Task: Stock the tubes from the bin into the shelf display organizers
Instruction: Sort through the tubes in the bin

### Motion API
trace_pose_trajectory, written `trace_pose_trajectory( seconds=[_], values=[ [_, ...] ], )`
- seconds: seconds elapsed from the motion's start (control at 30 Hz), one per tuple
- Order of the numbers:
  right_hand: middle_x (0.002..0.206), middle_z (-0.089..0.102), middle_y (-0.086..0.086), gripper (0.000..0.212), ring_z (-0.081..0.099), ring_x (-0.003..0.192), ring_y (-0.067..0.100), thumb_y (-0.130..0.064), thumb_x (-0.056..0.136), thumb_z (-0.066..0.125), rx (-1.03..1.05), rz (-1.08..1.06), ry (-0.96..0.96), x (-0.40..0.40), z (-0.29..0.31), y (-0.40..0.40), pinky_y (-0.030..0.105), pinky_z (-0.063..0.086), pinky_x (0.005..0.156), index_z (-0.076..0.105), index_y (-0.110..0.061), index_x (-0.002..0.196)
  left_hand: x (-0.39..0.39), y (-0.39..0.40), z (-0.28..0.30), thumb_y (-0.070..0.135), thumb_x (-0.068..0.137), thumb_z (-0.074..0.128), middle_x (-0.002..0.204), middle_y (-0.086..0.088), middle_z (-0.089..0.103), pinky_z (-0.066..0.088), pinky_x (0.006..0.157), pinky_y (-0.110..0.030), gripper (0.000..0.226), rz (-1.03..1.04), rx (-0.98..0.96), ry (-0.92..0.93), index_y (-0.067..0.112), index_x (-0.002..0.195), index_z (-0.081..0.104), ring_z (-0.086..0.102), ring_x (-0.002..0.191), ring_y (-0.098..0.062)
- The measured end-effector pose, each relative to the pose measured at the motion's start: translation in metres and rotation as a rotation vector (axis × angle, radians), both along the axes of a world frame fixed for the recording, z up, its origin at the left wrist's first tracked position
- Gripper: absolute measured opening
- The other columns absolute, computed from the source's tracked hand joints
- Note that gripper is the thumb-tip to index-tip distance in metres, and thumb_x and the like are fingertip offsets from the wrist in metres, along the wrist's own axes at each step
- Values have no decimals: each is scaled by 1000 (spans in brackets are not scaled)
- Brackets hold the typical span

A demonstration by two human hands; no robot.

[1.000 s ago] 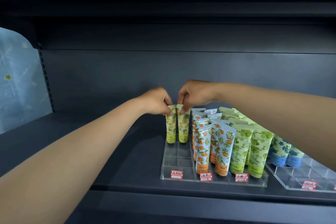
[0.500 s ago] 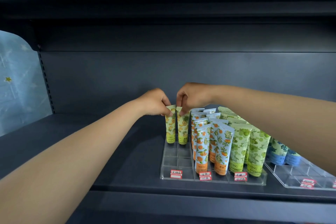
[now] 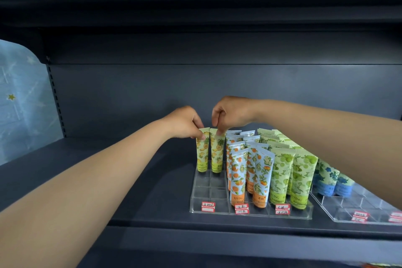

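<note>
- Both hands sit almost where they were a second ago, on the crimped tops of the same two yellow tubes; the right hand has lifted slightly and its fingers now pinch lower on its tube's top edge.
- Left hand [image 3: 185,123] pinches the top of the left yellow tube [image 3: 201,151] between thumb and fingertips, fingers curled.
- Right hand [image 3: 231,113] pinches the top of the right yellow tube [image 3: 216,152], knuckles up, fingers curled down over the crimp.
- Both yellow tubes stand upright, cap down, side by side and touching, in the back of the left column of the clear organizer [image 3: 208,193].
- Front slots of that column hold no tubes.
- Next column to the right: orange-print tubes [image 3: 238,172] standing upright in rows, just beside the right yellow tube.
- Further right, same organizer: green-print tubes [image 3: 302,178], also upright, rows running to the back.
- Red-and-white price labels [image 3: 208,206] stuck on the organizer's front lip, under each column.
- Second clear organizer [image 3: 359,204] just beside the first on the right, holding blue-print tubes [image 3: 326,178] at its back, partly hidden by the right forearm.
- Both organizers rest on a dark shelf [image 3: 130,191] near its front edge.
- Pale blue panel with a star [image 3: 21,102] at the shelf's far left.
- Bin not in view.
</note>
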State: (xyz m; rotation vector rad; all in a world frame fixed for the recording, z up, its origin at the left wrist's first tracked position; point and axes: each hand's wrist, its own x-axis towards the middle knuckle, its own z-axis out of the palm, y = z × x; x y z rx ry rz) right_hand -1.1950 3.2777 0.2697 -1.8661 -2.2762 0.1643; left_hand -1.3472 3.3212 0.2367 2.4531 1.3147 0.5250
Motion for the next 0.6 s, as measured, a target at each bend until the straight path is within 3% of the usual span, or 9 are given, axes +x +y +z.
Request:
trace_pose_trajectory(
  seconds=[0.1, 0.23, 0.43, 0.6],
  values=[
    [85, 62, -12, 23, 59, 86, 9, -21, 76, 76, 8, 2, -8, 0, 5, -7, 24, 46, 82, 66, -18, 96, -1, -7, 7, 24, 76, 76, 89, 7, 66, 41, 73, -20, 26, 19, 37, 17, 17, 101, 71, 58, 85, -8],
    [84, 60, -14, 24, 60, 91, 12, -21, 77, 76, 25, 9, -5, -2, 14, -23, 29, 48, 91, 65, -18, 98, -7, -21, 17, 23, 77, 76, 97, 5, 63, 41, 77, -20, 33, 17, 76, 39, 16, 108, 67, 57, 90, -10],
    [90, 64, -8, 16, 61, 90, 12, -22, 79, 73, 210, 33, 103, -11, 17, -69, 25, 48, 81, 64, -20, 92, -19, -55, 24, 24, 77, 75, 109, 3, 61, 46, 89, -26, 39, 20, 194, 53, 17, 113, 63, 56, 103, -13],
    [94, 65, -6, 15, 57, 85, 9, -17, 81, 67, 375, 101, 179, -19, -19, -127, 14, 43, 71, 65, -17, 96, -25, -96, 4, 22, 76, 74, 103, 4, 58, 47, 87, -30, 31, -7, 282, 40, 19, 106, 65, 53, 104, -15]
  ],
)
